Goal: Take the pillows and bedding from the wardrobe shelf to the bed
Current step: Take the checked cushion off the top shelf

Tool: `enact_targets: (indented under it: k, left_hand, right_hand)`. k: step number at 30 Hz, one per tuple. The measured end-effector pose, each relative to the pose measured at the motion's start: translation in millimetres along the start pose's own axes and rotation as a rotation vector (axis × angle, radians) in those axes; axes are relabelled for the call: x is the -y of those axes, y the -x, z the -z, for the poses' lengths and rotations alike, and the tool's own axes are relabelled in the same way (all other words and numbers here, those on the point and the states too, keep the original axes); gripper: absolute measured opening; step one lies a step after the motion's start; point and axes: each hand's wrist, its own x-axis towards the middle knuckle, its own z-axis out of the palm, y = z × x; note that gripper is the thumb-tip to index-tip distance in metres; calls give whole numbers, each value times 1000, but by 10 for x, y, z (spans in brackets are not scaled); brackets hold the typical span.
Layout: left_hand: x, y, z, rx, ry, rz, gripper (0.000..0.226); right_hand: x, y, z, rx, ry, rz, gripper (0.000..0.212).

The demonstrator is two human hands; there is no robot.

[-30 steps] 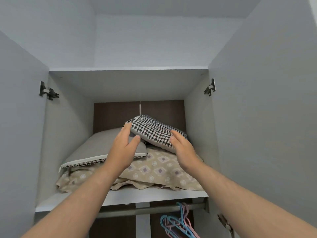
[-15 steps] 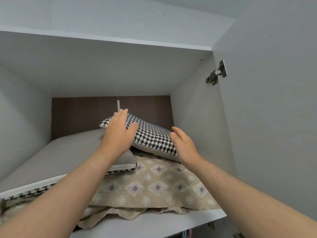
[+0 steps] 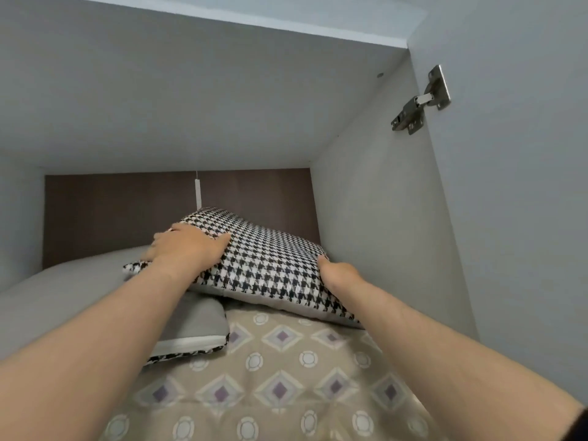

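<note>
A person's left hand (image 3: 187,249) lay over the left end of the check pillow (image 3: 270,265), fingers bent round its far edge. The right hand (image 3: 339,275) pinched the pillow's right edge, thumb on top, fingers hidden beneath. The pillow sat tilted high in the wardrobe, not yet on its way to the bed. Under its left end lay a grey pillow (image 3: 95,300); below its near edge spread a patterned quilt (image 3: 280,377). The side wall (image 3: 375,218) stood just right of the pillow, a hinge (image 3: 420,100) above and to its right. A quick pull could likely drag the grey pillow or quilt out with it, since both lay underneath. The right knuckles, close to the wall, could scrape it.
</note>
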Motion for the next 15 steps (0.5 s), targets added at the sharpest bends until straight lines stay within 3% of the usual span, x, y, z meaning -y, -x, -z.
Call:
enact_targets:
  k: [2,7,12,15]
  left_hand:
    - [106,-69,-85,8,-13,74,124]
    - [262,-143,-302,-78,-49,71,112]
    - [337,-86,-544,-153,-1,-102,70]
    - [405,-3,-598,-222,46,-207,49]
  right_hand:
    - [23,-91,-75,33,39,-5,78]
    - [-74,-302,-303,69,70,-30,84]
    - [-294,-340,-428,-25,-1,-10,41]
    - [-313,-234,-440,-117,-21,50,36]
